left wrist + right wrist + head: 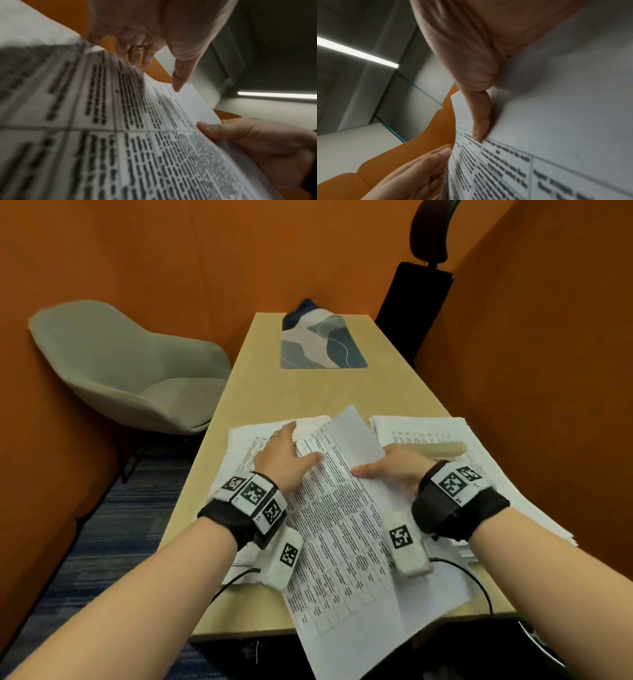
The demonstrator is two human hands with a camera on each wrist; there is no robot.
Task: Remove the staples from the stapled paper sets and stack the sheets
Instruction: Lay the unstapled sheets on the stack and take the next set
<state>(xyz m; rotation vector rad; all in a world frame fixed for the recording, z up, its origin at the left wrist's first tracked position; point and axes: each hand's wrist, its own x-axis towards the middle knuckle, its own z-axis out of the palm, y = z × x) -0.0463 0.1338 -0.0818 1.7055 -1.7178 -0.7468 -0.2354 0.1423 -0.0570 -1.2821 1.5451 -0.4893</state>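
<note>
A stapled paper set [342, 542] with printed tables lies slanted across the table's near half and overhangs the front edge. Its top sheet [356, 436] is folded back, blank side up. My right hand [394, 467] pinches the set's right edge, thumb on top; the right wrist view shows that thumb [477, 108] pressed on the paper [556, 121]. My left hand [287, 450] rests flat with straight fingers on the left paper stack [246, 446], thumb on the printed sheet [120, 135]. No staple can be made out.
A second paper stack [428, 433] lies at the right with a pale wooden stick [442, 447] on it. A patterned mat [322, 344] sits at the table's far end. A grey chair [130, 364] stands left, a black chair [414, 302] far right. Orange walls close in.
</note>
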